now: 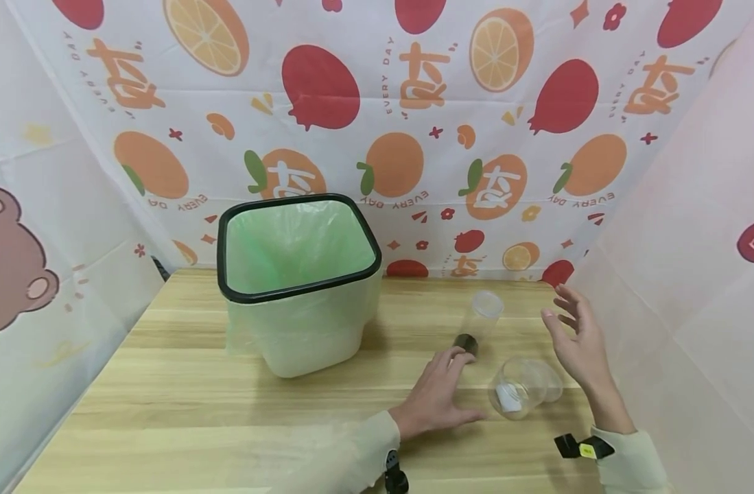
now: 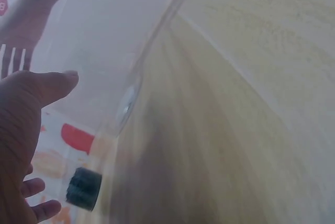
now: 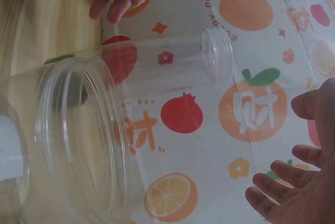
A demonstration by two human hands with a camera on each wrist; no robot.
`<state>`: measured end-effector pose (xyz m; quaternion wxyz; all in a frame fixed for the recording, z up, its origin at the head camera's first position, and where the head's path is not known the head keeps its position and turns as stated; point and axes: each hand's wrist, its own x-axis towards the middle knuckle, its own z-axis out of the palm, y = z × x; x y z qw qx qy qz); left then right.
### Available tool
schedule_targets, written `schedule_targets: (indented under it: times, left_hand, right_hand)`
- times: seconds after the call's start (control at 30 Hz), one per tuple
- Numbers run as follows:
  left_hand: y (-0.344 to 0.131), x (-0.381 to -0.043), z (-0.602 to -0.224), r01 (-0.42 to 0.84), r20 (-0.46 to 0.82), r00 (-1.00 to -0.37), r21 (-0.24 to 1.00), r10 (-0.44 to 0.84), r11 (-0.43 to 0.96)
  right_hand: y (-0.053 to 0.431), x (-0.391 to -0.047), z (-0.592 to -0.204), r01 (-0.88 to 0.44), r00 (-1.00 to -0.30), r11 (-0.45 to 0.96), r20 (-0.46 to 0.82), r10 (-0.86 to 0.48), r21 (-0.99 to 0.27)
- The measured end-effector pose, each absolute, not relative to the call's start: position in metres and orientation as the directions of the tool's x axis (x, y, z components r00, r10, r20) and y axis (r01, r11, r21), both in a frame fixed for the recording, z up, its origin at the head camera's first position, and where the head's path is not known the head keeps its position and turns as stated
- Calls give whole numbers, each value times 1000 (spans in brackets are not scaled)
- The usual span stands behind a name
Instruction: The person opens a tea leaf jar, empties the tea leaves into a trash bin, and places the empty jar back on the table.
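Note:
A clear wide-mouthed jar (image 1: 523, 387) stands on the table at the right, with a white slip (image 3: 10, 148) near its base. Behind it a slim clear tube (image 1: 479, 319) rises upright, its bottom part dark (image 2: 84, 188) and a clear rim or lid (image 3: 217, 55) on top. My left hand (image 1: 440, 396) is between bin and jar, fingers spread and thumb toward the jar; the wrist views show a gap between its fingers and the tube. Raised beyond the jar's right side, my right hand (image 1: 579, 341) has loosely bent fingers and holds nothing.
A pale bin (image 1: 311, 346) with a black rim and green liner bag stands at the back, left of the tube. Printed cloth (image 1: 358, 158) hangs behind the wooden table (image 1: 167, 384), and pale cloth sheets flank both sides.

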<state>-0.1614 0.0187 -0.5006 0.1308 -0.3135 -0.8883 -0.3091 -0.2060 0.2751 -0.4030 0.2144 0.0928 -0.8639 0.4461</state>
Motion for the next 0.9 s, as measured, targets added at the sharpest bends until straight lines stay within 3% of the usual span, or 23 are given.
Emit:
schedule_targets:
  times: [0.57, 0.9]
  left_hand:
    - [-35, -140, -484, 607, 399, -794, 492, 458, 624]
    - [-60, -124, -473, 602, 422, -797, 495, 432, 627]
  right_hand:
    - [251, -212, -406, -395, -906, 559, 410, -106, -729]
    - [239, -212, -408, -341, -938, 590, 301, -170, -732]
